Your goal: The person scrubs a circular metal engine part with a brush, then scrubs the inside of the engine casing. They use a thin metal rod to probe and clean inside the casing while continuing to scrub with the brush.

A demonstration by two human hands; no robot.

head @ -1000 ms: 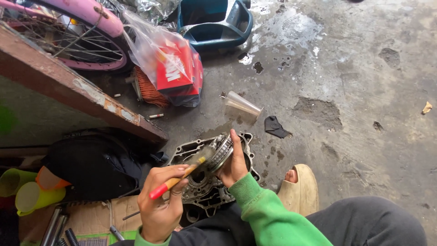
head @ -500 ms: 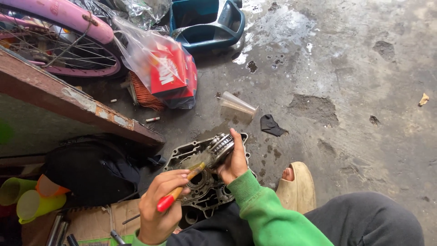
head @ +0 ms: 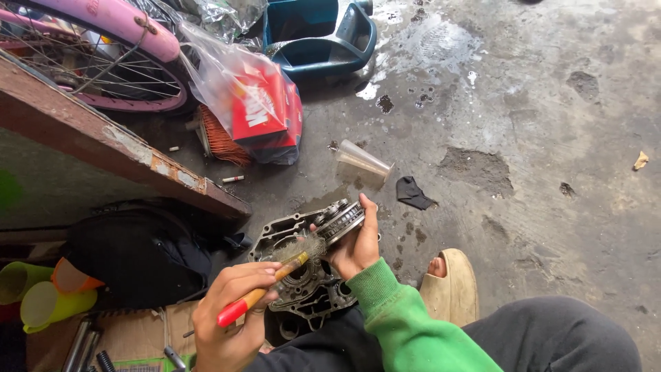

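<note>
Both busy: right hand [head: 354, 248] grips round clutch part [head: 341, 219], left hand [head: 231, 317] pinches brush [head: 275, 275] against it; grime remains.

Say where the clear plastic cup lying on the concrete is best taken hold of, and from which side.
The clear plastic cup lies on its side on the floor, open rim toward the dark rag. It is probably best pinched across the wider rim end, coming from above, since that end is unobstructed and the tapered walls look slippery.
</note>
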